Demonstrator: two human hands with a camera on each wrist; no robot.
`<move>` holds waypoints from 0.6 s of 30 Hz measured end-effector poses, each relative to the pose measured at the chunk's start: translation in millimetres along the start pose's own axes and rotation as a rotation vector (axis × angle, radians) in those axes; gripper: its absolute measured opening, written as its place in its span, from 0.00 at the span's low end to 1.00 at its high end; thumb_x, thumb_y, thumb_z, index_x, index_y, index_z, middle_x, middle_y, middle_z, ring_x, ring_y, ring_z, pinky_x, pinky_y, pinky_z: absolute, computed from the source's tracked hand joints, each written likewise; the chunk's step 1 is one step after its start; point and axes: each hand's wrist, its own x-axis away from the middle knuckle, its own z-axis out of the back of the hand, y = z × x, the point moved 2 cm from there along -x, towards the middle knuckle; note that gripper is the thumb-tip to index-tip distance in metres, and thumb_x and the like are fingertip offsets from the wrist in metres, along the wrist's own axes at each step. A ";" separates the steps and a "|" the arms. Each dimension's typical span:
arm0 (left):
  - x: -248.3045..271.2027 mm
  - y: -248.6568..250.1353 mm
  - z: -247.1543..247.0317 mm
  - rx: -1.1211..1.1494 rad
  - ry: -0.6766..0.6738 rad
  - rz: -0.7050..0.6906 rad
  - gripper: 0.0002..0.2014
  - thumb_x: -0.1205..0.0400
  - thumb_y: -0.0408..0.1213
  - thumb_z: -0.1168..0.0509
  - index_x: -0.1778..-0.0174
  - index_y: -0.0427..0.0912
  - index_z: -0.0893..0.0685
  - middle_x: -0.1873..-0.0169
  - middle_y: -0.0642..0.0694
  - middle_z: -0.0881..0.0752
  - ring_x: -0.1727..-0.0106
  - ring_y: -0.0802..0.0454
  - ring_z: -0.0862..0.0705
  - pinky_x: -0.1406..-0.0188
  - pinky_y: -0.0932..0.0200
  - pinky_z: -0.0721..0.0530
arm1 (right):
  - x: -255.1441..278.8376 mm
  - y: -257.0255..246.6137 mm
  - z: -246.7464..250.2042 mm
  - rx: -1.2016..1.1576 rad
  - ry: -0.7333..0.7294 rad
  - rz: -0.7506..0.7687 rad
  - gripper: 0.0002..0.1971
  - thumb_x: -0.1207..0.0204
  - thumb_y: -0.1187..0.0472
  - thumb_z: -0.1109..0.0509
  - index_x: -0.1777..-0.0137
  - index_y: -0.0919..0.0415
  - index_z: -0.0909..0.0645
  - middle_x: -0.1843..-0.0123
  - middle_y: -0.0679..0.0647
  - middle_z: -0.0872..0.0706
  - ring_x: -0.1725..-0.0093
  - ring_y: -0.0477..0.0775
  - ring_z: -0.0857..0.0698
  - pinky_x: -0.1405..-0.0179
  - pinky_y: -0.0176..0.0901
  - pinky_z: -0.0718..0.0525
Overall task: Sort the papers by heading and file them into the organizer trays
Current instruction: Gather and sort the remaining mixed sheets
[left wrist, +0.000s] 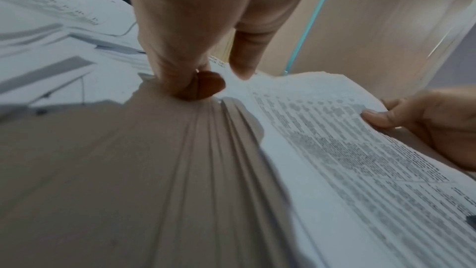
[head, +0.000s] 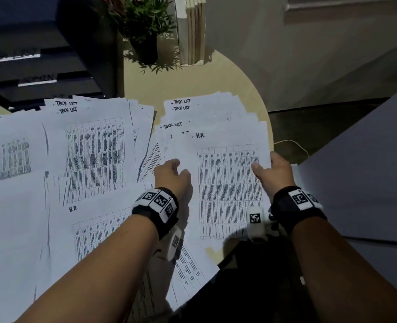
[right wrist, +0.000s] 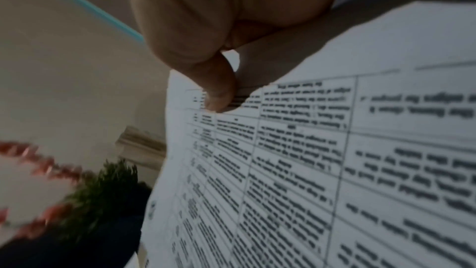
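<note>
Papers cover the round tabletop in overlapping spreads, headed "TASK LIST" and "H.R." A fanned stack lies at the right edge. Right hand pinches its right margin, thumb on top. Left hand curls over its left side, fingertips on the sheets; grip there cannot be determined.

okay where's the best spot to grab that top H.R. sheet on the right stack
Probably its right long edge, coming from the right: the H.R. sheet overhangs the round table there, where the right hand pinches it. The left hand grips the left side.
</note>
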 end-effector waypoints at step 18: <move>-4.5 2.8 10.0 0.038 -0.025 0.001 0.19 0.16 0.36 0.35 0.28 0.41 0.26 0.57 0.55 0.21 0.45 0.53 0.21 0.43 0.68 0.30 | -4.0 3.2 6.8 -0.283 -0.046 -0.033 0.16 0.20 0.75 0.32 0.42 0.54 0.14 0.45 0.54 0.09 0.42 0.58 0.11 0.33 0.61 0.17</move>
